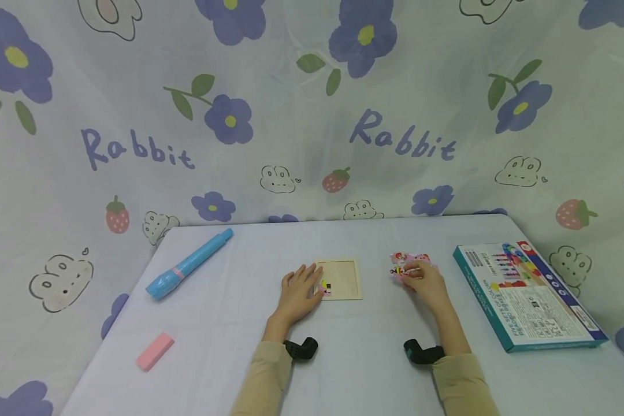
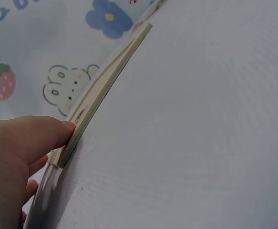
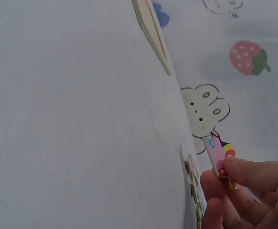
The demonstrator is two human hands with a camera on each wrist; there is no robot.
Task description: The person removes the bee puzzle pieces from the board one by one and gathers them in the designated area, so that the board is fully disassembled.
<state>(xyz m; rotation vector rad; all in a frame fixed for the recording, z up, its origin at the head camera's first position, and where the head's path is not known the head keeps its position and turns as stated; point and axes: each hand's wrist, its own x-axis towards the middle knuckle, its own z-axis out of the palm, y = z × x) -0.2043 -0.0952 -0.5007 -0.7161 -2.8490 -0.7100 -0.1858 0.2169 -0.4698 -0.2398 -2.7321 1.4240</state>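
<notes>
My left hand [image 1: 297, 293] rests along the left side of a shallow wooden puzzle tray [image 1: 357, 283], its thumb [image 2: 57, 131] touching the near edge by the corner. One printed puzzle piece [image 1: 325, 288] lies in the tray's near left corner, partly covered by that hand. Between thumb and fingers, my right hand [image 1: 426, 283] pinches a pink jigsaw piece [image 3: 216, 155] with yellow and red print, held up above the table. Below and behind it lie more colourful puzzle pieces [image 1: 399, 257], partly hidden by the right hand and seen edge-on in the right wrist view.
A flat boxed set [image 1: 530, 300] with a teal side lies at the right. At the left are a light blue, pen-shaped object [image 1: 189, 263] and a pink block [image 1: 155, 351]. A patterned cloth [image 1: 301, 127] hangs behind the white table [image 1: 213, 323].
</notes>
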